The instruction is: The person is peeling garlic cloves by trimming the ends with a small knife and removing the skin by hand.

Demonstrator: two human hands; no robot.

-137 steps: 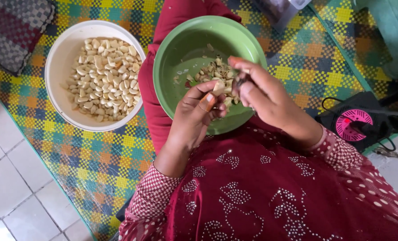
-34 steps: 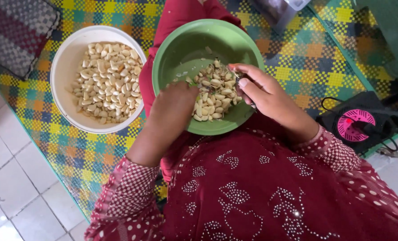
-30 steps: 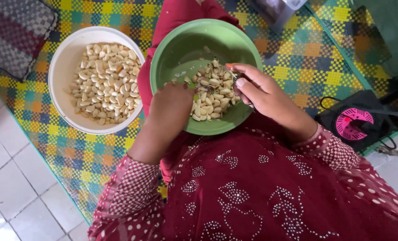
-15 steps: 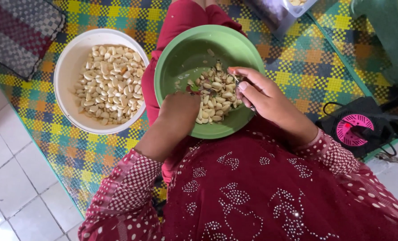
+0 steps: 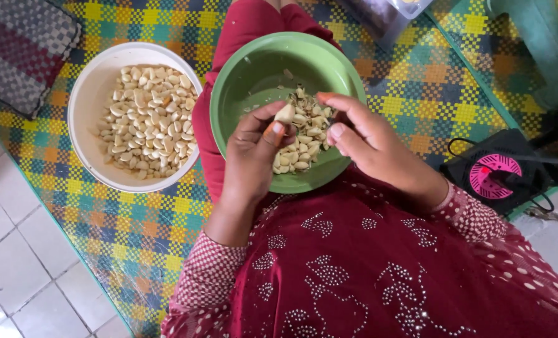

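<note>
We hold one garlic clove (image 5: pixel 285 113) pinched at the fingertips of our left hand (image 5: pixel 254 156), raised just above the heap of cloves (image 5: pixel 304 141) in the green bowl (image 5: pixel 241 81) on our lap. Our right hand (image 5: pixel 369 147) curls narrow beside it, fingertips close to the clove; whether it grips anything of its own we cannot tell.

The clove is small, smooth and tapered, so we judge it could slip from the pinch and drop back into the heap, or bounce off the rim onto the mat. The bowl sits on a rounded red-clad leg (image 5: pixel 247 31), not on flat ground, so a hard press on its near edge could tip it and spill cloves. Papery skins may cling to our fingers.

The bowl looks like glossy plastic, round and shallow. To its left the white bowl (image 5: pixel 85 100) holds pale, bare cloves (image 5: pixel 150 122). Both rest over a woven checked mat (image 5: pixel 416 87) of green, yellow and blue, beside pale floor tiles (image 5: pixel 16 250). A dark device with a pink disc (image 5: pixel 495 172) lies at our right.
</note>
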